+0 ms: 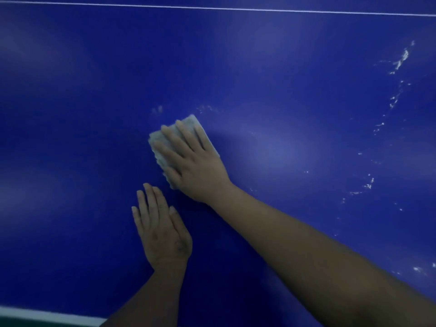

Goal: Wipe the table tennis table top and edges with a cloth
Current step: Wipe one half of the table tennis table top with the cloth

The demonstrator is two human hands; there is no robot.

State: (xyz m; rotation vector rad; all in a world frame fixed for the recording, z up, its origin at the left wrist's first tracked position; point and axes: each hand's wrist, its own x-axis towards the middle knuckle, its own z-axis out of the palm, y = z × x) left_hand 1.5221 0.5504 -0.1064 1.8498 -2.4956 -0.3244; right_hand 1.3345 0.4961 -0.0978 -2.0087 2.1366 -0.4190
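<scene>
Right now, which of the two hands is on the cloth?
The right hand, fingers flat on the grey cloth. The left hand rests flat on the bare blue table top, nearer the person, touching no cloth.

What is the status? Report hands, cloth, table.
Right hand flat, pressing cloth on table. Left hand flat on table, holding nothing. White specks at right not yet wiped; nothing in the way.

- Cloth (156, 143): pale grey, folded into a small pad, lying flat on the bench near its middle, mostly covered by the right hand (195, 166).
- Bench (70, 90): a deep blue table tennis top with a thin white line (212, 8) at the far side and white smears (398, 62) at the right.
</scene>
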